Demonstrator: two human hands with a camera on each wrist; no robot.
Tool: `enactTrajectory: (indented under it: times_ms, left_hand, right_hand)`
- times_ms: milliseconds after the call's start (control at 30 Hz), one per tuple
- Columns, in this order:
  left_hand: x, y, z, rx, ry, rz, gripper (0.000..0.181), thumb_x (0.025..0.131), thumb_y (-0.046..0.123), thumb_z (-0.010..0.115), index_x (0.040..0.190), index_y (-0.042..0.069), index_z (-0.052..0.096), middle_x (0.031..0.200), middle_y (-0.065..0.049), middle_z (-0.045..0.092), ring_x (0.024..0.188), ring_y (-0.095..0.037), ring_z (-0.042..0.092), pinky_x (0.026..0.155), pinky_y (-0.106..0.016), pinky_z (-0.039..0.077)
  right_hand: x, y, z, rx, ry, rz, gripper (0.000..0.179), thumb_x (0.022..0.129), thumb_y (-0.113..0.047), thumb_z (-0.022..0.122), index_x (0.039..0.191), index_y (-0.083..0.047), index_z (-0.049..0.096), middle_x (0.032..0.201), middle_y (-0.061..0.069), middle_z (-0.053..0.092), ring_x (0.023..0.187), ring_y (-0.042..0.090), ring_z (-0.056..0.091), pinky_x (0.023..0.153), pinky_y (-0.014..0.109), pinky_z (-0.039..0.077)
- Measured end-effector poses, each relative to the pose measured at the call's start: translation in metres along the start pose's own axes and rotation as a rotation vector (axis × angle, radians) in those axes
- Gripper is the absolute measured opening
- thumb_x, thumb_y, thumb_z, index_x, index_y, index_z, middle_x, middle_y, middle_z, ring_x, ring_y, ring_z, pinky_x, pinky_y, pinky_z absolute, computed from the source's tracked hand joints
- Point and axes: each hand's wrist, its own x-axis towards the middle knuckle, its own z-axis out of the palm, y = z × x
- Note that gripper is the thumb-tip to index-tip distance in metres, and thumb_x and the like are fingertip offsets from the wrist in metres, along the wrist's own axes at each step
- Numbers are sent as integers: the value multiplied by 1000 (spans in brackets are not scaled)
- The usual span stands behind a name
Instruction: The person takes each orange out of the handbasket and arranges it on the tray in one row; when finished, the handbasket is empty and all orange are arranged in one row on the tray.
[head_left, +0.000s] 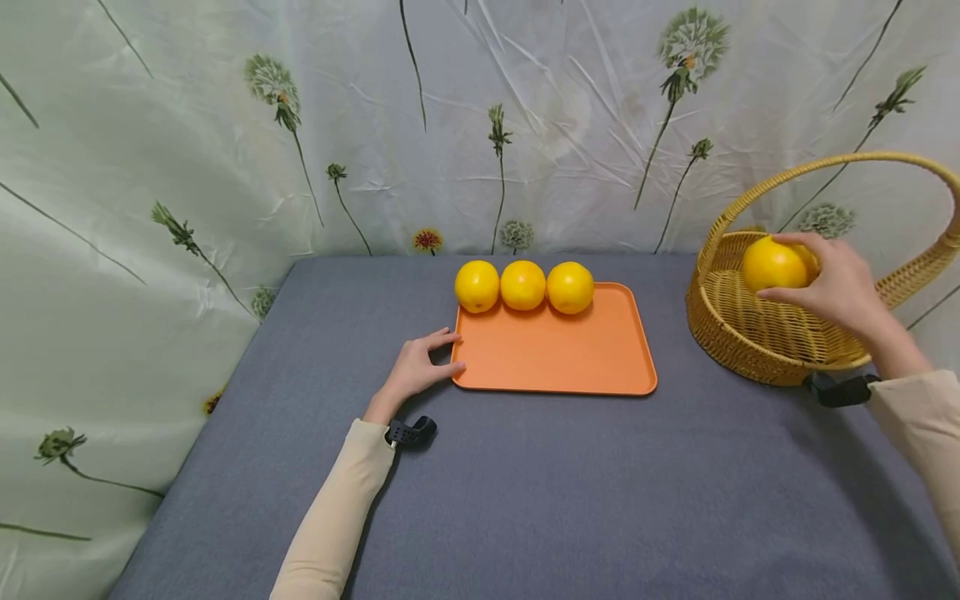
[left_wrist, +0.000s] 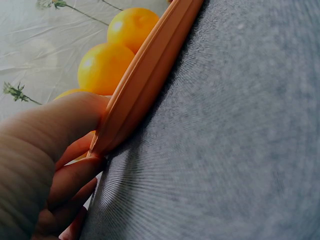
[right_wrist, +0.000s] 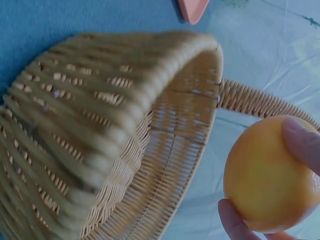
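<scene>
My left hand (head_left: 414,364) pinches the left edge of an orange rectangular tray (head_left: 555,354), with the thumb over the rim in the left wrist view. Along the tray's back edge sit three oranges in a row: a left orange (head_left: 477,287), a middle orange (head_left: 522,285) and a right orange (head_left: 570,287). At the right, my right hand (head_left: 847,283) grips another orange (right_wrist: 270,175) between thumb and fingers. That fruit is held up over the opening of a woven wicker basket (head_left: 738,354), beneath the arched handle (head_left: 795,171).
A grey-blue cloth (head_left: 525,492) covers the table. Behind it and at the left hangs a pale curtain (head_left: 420,167) printed with dandelions. The basket stands to the right of the tray, with a strip of cloth between them. Both wrists wear black bands.
</scene>
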Motion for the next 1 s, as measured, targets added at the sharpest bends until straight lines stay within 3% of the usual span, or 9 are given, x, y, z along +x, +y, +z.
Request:
enactTrajectory:
  times_ms: [400,500,700,800,933,1000]
  left_hand:
    - [-1,2,0,-21,1,-12,53,76,28,77,125,11,62,139,-16,51,132,-30,46,110,-48,35]
    - [-1,2,0,-28,3,-11,53,76,28,77,125,11,62,139,-16,51,133,-30,46,111,-48,35]
    - [-4,0,1,-17,-4,-10,53,77,29,76,125,12,62,139,-16,51,133,-30,46,110,-48,35]
    - [-5,0,2,-20,-1,-11,53,77,28,76,125,11,62,139,-16,51,133,-30,46,110,-48,36]
    - [-4,2,1,-26,12,-5,52,76,27,77,124,11,63,138,-16,52,132,-31,46,109,-48,36]
    - [-3,2,1,-21,12,-3,52,76,27,77,124,11,63,138,-16,52,132,-30,47,109,-48,36]
  right_hand:
    - [-11,-15,6,57,37,-10,76,73,-20,78,138,-4,42,132,35,42,113,50,35,81,57,25]
    - [-13,-19,8,65,41,-12,76,73,-21,79,138,-4,42,131,35,42,112,48,37,79,53,27]
    - [-20,-27,17,92,71,-25,75,72,-21,79,136,-4,45,129,31,44,109,44,39,73,36,31]
    - [-21,-33,22,119,91,-31,74,71,-19,80,135,-5,46,131,30,44,111,43,40,75,23,32]
    - [-22,-39,29,181,112,-38,74,70,-14,81,135,-5,47,131,30,41,111,44,42,66,-2,26]
    - [-23,-41,33,219,114,-31,74,71,-11,80,136,-5,46,132,30,40,110,47,44,65,-8,27]
